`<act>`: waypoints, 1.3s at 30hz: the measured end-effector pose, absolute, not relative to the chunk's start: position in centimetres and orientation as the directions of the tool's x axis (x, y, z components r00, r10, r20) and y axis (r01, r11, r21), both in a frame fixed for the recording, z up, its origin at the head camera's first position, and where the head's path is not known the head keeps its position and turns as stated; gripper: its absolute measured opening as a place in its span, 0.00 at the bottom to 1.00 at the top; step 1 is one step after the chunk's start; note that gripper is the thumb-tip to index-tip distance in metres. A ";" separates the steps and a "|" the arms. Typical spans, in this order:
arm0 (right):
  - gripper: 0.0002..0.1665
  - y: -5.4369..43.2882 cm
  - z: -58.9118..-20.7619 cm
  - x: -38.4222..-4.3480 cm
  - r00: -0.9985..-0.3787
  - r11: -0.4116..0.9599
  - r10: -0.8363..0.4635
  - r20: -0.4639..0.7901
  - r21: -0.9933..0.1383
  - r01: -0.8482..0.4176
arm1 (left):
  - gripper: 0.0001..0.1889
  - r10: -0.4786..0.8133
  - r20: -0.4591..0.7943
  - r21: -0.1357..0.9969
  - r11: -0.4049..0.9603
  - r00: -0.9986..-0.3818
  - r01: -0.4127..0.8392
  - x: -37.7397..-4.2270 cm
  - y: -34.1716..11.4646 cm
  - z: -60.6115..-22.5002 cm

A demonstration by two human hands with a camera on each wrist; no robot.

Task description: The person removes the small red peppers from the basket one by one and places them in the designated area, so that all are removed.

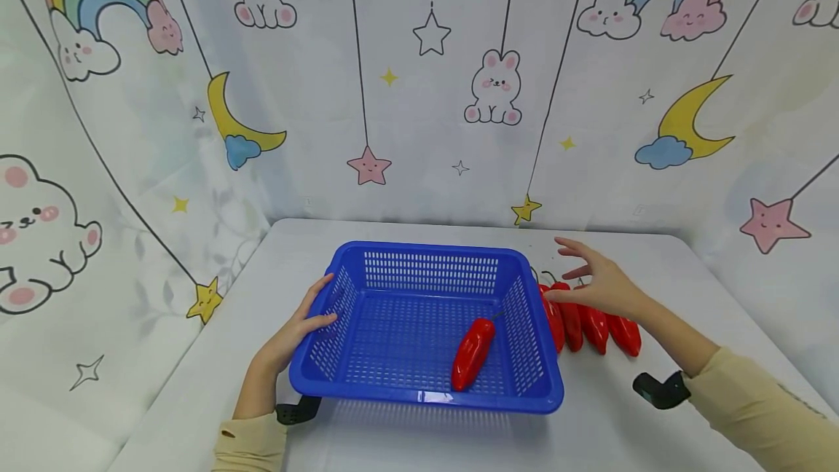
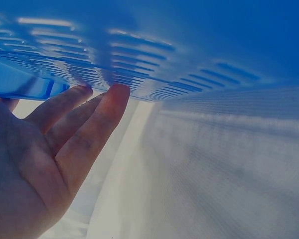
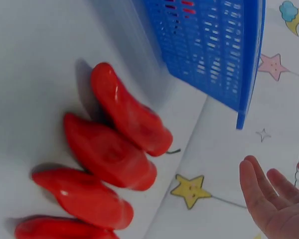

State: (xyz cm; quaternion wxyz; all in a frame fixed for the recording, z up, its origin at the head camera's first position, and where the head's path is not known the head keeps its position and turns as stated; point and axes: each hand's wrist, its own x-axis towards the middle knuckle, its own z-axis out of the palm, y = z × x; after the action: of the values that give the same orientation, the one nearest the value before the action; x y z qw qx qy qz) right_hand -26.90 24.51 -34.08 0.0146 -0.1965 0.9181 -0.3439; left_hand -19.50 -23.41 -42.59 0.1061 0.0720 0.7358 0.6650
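A blue plastic basket (image 1: 406, 399) is held up at its left side by my left hand (image 1: 295, 330), the thumb over the rim. In the left wrist view, fingers (image 2: 97, 124) of that hand touch the slotted outside wall. One red chili pepper (image 1: 473, 355) with a thin dark stem lies inside the basket, toward its right. Past the basket's right wall, my right hand (image 1: 599, 286) hovers with spread fingers and nothing in them. Below it, several red peppers (image 3: 109, 152) lie side by side on the table; the basket wall partly hides the nearest one in the head view.
The white table (image 1: 662, 421) reaches back to a curtain (image 1: 432, 93) printed with rainbows, moons, stars and bears. Dark wrist-worn cameras (image 1: 660, 390) sit at both sleeve cuffs.
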 end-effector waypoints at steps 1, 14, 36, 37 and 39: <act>0.57 24.3 -34.1 -26.8 -0.921 0.685 -0.372 0.111 -0.637 -0.354 | 0.35 0.248 -0.061 0.994 0.105 -0.967 -0.035 -19.5 -23.4 -42.6; 0.56 20.7 -33.6 -25.6 -0.900 0.655 -0.408 0.156 -0.637 -0.407 | 0.35 0.247 -0.062 0.993 0.110 -0.967 -0.036 -19.6 -23.4 -42.7; 0.54 15.5 -34.2 -24.2 -0.888 0.662 -0.456 0.067 -0.640 -0.389 | 0.36 0.232 -0.066 0.993 0.114 -0.970 -0.040 -19.5 -23.4 -42.6; 0.54 15.3 -34.3 -24.2 -0.888 0.666 -0.455 0.063 -0.638 -0.386 | 0.35 0.232 -0.065 0.993 0.114 -0.971 -0.040 -19.5 -23.4 -42.7; 0.53 14.9 -34.7 -24.2 -0.890 0.672 -0.452 0.058 -0.634 -0.382 | 0.35 0.232 -0.065 0.992 0.116 -0.971 -0.039 -19.6 -23.4 -42.7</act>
State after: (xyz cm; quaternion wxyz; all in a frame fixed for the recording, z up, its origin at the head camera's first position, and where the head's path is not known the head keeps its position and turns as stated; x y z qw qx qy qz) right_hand -24.23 14.88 -34.69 0.0521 -0.2285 0.9128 -0.3344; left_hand -19.57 -23.36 -42.70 0.1023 0.0653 0.7401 0.6614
